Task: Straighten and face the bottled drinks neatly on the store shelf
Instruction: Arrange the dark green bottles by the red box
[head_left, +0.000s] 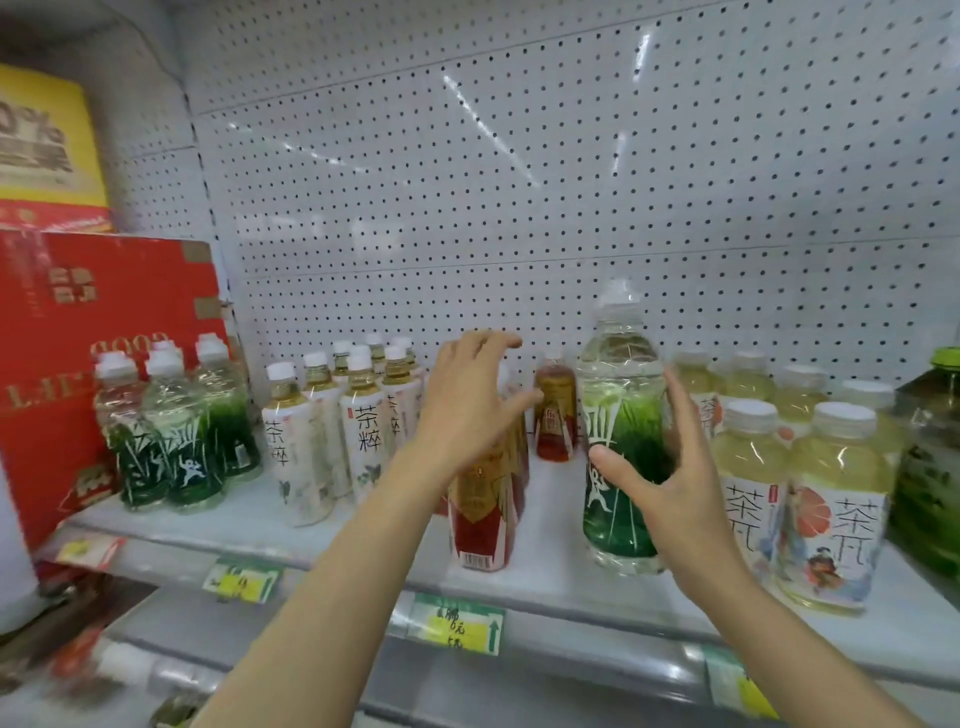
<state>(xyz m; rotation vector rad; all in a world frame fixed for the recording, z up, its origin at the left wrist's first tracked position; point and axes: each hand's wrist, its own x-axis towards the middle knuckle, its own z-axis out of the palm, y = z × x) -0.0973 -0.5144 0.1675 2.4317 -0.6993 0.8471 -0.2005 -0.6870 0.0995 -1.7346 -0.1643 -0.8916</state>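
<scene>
Tall clear plastic bottle with green bamboo-print label and pale liquid: right of frame centre, upright on white metal shelf, long axis vertical, near the front edge, apart from the matching green stock. Label figure facing roughly forward.

Right hand: spread wide, thumb in front of the label, fingers curved round the bottle's right side; contact or narrow gap, cannot tell. Nearer hand to this bottle.

Left hand: centre of frame, open, fingers splayed, holding nothing, hovering over the red-and-gold labelled bottle of amber drink. Bottle top hidden behind the hand.

Smaller red-labelled bottle of amber drink: behind, between the two hands, toward the white pegboard back panel.

Further stock, upright:
- green bamboo-label bottles with white caps, left of frame, three in view;
- white-labelled tea bottles with black characters, left of centre, in rows;
- pale yellow tea bottles with illustrated labels, right of frame, just beside the right hand.

Red cardboard carton: far left, behind the green group.

Likely next move: closing the right hand on the tall green bottle; belongs leftward, judged by matching stock.
</scene>
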